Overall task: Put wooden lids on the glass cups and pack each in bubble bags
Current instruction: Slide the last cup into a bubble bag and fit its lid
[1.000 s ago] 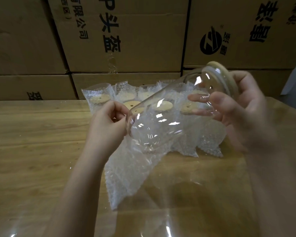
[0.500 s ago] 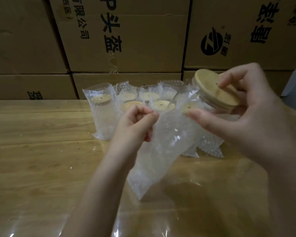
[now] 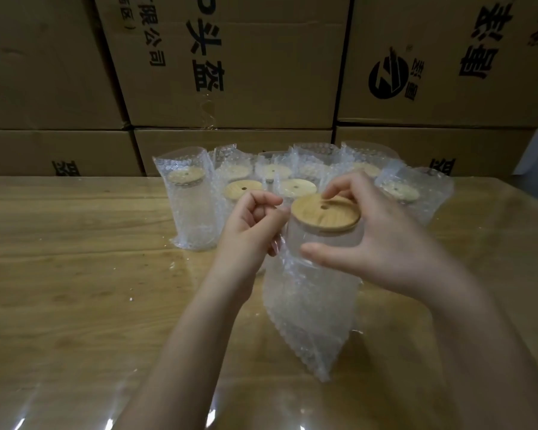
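A glass cup (image 3: 319,243) with a round wooden lid (image 3: 326,210) stands upright, its lower part inside a clear bubble bag (image 3: 311,308) that hangs down to the table. My left hand (image 3: 250,225) pinches the bag's upper edge at the cup's left side. My right hand (image 3: 376,231) grips the cup near its top, thumb in front and fingers curled over the lid's far rim. Behind them stand several packed cups (image 3: 190,197) in bubble bags, each with a wooden lid.
The wooden table (image 3: 75,274) is covered by a shiny clear sheet. Stacked cardboard boxes (image 3: 230,66) with black print form a wall along the table's far edge. The packed cups form a cluster at the back middle.
The cup has turned from tilted to upright and dropped lower into the bag. Both hands moved down and nearer to me, the bag now hanging straight.
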The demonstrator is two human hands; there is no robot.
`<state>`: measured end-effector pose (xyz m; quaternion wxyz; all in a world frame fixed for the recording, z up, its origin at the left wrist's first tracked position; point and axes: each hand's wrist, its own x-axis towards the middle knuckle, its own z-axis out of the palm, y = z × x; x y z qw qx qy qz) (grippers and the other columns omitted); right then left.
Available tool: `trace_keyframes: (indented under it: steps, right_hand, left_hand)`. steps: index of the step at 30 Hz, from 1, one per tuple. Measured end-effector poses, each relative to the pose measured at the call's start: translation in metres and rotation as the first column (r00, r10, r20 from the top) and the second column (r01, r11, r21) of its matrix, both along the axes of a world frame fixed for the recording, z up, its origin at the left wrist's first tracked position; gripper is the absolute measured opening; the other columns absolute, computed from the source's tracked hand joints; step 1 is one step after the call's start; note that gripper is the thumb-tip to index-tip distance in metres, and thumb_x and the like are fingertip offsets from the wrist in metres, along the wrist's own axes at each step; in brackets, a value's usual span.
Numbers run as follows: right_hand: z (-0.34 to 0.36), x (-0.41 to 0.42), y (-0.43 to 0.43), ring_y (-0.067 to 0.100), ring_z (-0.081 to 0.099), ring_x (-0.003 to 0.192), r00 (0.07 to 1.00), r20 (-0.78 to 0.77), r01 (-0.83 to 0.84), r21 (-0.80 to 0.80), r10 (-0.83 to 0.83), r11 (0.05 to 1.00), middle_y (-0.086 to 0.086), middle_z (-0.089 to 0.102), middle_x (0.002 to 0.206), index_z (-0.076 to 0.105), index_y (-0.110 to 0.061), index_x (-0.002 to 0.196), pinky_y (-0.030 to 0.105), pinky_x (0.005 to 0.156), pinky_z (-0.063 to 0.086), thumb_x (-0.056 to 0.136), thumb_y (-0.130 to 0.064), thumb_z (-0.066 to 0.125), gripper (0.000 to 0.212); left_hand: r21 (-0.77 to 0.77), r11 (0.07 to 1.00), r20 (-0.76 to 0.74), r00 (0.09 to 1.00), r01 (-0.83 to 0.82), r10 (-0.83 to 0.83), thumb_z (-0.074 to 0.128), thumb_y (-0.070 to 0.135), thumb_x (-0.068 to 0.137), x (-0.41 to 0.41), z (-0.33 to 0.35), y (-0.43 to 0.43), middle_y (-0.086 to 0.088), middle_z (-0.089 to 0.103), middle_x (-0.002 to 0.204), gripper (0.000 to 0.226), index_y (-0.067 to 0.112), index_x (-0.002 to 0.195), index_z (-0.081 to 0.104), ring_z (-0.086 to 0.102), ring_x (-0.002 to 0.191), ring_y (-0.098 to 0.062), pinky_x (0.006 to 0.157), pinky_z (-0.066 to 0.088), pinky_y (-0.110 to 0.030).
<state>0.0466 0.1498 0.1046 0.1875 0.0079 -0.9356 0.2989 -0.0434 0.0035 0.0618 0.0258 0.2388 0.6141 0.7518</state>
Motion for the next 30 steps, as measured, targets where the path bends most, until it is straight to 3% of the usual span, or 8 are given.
trace_keyframes:
  steps: [4, 7, 12, 14, 17, 22, 26, 30]
  right_hand:
    - [-0.011, -0.012, 0.000, 0.004, 0.040, 0.111, 0.994, 0.096, -0.052, 0.090, 0.044, 0.995, -0.033, 0.042, 0.107, 0.036, -0.052, 0.105, 0.037, 0.097, 0.037, 0.056, -0.071, 0.060, 0.058]
    - [-0.019, -0.017, -0.001, 0.005, 0.030, 0.110, 0.996, 0.085, -0.021, 0.311, -0.006, 0.950, -0.034, 0.039, 0.111, 0.036, -0.052, 0.113, 0.031, 0.084, 0.014, 0.055, -0.079, 0.052, 0.065]
    - [-0.026, -0.023, -0.005, 0.006, 0.029, 0.101, 0.997, 0.078, -0.010, 0.445, -0.028, 0.895, -0.031, 0.043, 0.111, 0.039, -0.050, 0.117, 0.031, 0.076, 0.012, 0.056, -0.085, 0.042, 0.071]
    - [-0.024, -0.022, -0.003, 0.005, 0.030, 0.104, 0.994, 0.105, -0.035, 0.400, -0.008, 0.916, -0.030, 0.044, 0.112, 0.042, -0.050, 0.117, 0.030, 0.079, 0.012, 0.058, -0.087, 0.036, 0.070]
    - [-0.018, -0.018, 0.009, 0.004, 0.033, 0.111, 0.990, 0.136, -0.062, 0.175, 0.039, 0.983, -0.028, 0.049, 0.110, 0.053, -0.049, 0.108, 0.034, 0.094, 0.025, 0.069, -0.079, 0.034, 0.052]
    - [-0.023, -0.024, 0.018, 0.006, 0.030, 0.118, 0.999, 0.034, 0.022, 0.162, -0.028, 0.986, -0.013, 0.038, 0.118, 0.065, -0.038, 0.102, 0.028, 0.094, 0.027, 0.091, -0.045, 0.040, 0.027]
    - [-0.031, -0.032, 0.016, 0.000, 0.033, 0.131, 0.993, 0.062, -0.107, 0.053, 0.104, 0.993, -0.021, 0.039, 0.142, 0.064, -0.026, 0.118, 0.027, 0.107, 0.031, 0.099, -0.027, 0.042, 0.029]
    - [-0.033, -0.035, 0.014, -0.003, 0.050, 0.111, 0.996, 0.029, -0.081, -0.080, 0.083, 0.994, -0.015, 0.058, 0.121, 0.066, -0.021, 0.117, 0.017, 0.096, 0.040, 0.100, -0.023, 0.044, 0.028]
  left_hand:
    - [-0.002, 1.000, 0.007, 1.000, 0.008, -0.008, 0.061, 0.005, 0.090, -0.006, -0.003, -0.003, 0.014, 0.049, 0.055, 0.015, 0.019, 0.088, 0.057, 0.045, 0.047, -0.003, 0.046, 0.039, -0.015]
    - [-0.005, 1.000, -0.008, 1.000, -0.018, 0.018, 0.062, 0.005, 0.090, -0.009, -0.005, -0.004, 0.013, 0.050, 0.056, 0.014, 0.018, 0.087, 0.057, 0.045, 0.047, -0.002, 0.046, 0.039, -0.014]
    - [-0.119, 0.989, -0.039, 0.996, -0.083, 0.079, 0.061, 0.009, 0.092, -0.009, -0.004, -0.006, 0.012, 0.051, 0.059, 0.012, 0.018, 0.085, 0.056, 0.046, 0.049, -0.002, 0.048, 0.040, -0.015]
    - [-0.319, 0.919, -0.231, 0.959, -0.234, 0.164, 0.062, 0.020, 0.091, -0.008, -0.001, -0.010, 0.011, 0.056, 0.076, 0.008, 0.022, 0.086, 0.056, 0.048, 0.056, 0.002, 0.055, 0.040, -0.014]
    - [-0.474, 0.712, -0.687, 0.724, -0.518, 0.070, 0.057, 0.041, 0.088, 0.001, 0.013, -0.022, 0.015, 0.053, 0.089, 0.014, 0.027, 0.086, 0.057, 0.048, 0.067, 0.010, 0.059, 0.039, -0.012]
    - [-0.784, 0.537, -0.574, 0.694, -0.312, -0.436, 0.039, 0.069, 0.080, 0.035, 0.035, -0.024, 0.019, 0.056, 0.073, 0.035, 0.037, 0.082, 0.052, 0.054, 0.068, 0.005, 0.053, 0.043, -0.013]
    - [-0.747, 0.467, -0.661, 0.605, -0.474, -0.443, 0.047, 0.061, 0.086, 0.044, 0.032, -0.015, 0.015, 0.056, 0.084, 0.033, 0.031, 0.098, 0.056, 0.054, 0.072, -0.002, 0.061, 0.046, -0.021]
    - [-0.727, 0.473, -0.686, 0.564, -0.498, -0.461, 0.046, 0.045, 0.096, 0.044, 0.036, -0.016, 0.013, 0.054, 0.084, 0.022, 0.030, 0.092, 0.061, 0.051, 0.070, -0.006, 0.060, 0.042, -0.024]
